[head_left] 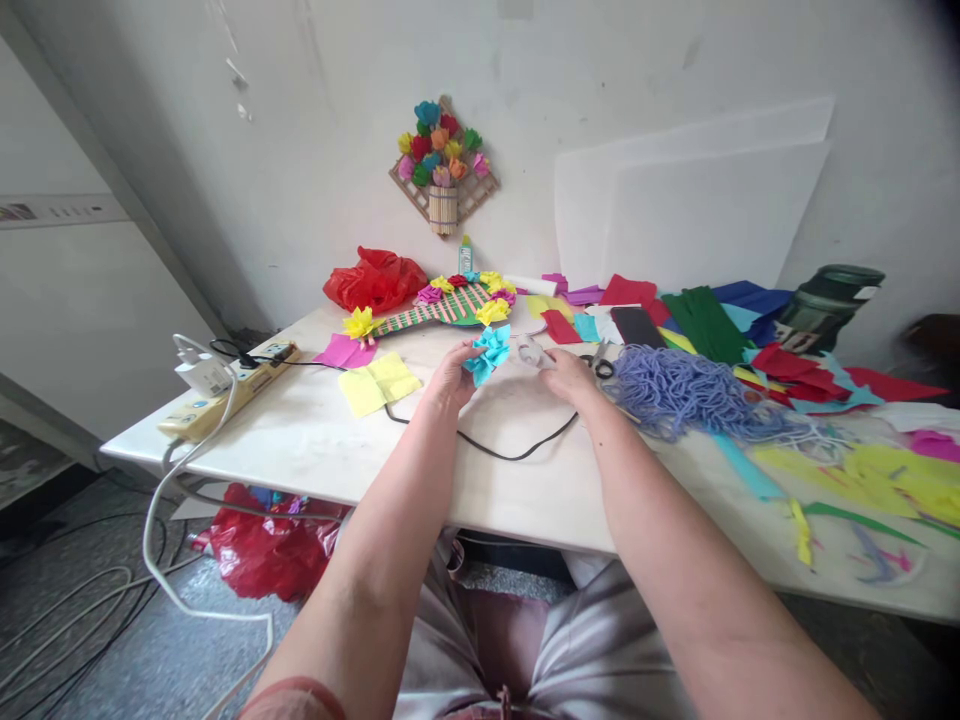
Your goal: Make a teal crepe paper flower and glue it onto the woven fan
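Note:
A turquoise crepe paper flower (489, 355) is pinched in the fingers of my left hand (451, 374) above the table. My right hand (566, 376) grips a roll of clear tape (531, 352) a short way to the right of the flower. Just behind both hands lies a green guitar-shaped craft (435, 306) with pink and yellow strips, edged with paper flowers. Scissors (600, 364) with black handles rest beside my right hand. Left of my left hand lie a yellow paper square (380, 383) and a magenta one (345, 350).
A power strip (225, 398) with cables sits at the table's left end. Purple yarn (675, 390), coloured paper pieces (705, 325) and a dark bottle (829, 308) crowd the right. A black cord (517, 458) loops across the front. Behind stands a red plastic bag (375, 280).

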The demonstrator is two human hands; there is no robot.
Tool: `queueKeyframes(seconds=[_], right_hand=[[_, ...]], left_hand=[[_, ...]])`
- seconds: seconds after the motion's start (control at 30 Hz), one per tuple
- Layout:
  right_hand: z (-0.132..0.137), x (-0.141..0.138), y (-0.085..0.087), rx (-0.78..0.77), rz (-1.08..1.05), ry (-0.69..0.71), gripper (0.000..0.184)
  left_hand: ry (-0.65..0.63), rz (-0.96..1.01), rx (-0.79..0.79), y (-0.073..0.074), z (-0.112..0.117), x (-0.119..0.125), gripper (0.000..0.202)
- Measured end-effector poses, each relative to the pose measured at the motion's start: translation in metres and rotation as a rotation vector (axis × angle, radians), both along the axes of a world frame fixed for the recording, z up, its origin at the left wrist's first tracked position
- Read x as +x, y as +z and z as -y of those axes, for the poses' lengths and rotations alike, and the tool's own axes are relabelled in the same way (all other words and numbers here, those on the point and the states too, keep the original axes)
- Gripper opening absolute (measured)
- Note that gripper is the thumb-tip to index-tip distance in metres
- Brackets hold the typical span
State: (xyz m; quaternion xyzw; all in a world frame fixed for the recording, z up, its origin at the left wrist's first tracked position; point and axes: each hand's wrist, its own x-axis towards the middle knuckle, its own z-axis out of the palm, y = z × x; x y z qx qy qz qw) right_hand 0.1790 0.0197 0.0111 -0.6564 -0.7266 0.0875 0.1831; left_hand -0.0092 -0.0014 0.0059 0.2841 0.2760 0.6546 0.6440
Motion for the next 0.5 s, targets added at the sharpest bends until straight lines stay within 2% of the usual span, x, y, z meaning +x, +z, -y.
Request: queueKeyframes(seconds=[0.23,0.5], right_hand=[[0.0,-0.009,-0.011,-0.013,0.176,0.166,0.045],[0.0,-0.012,-0.011,0.009,0.242,0.227,0.045]], left_hand=[[-0.058,-0.054,0.039,-0.001,0.0,0.0,0.02],[-0.077,-0.113,0.09,-0.004,-0.001,0.0,0.027]])
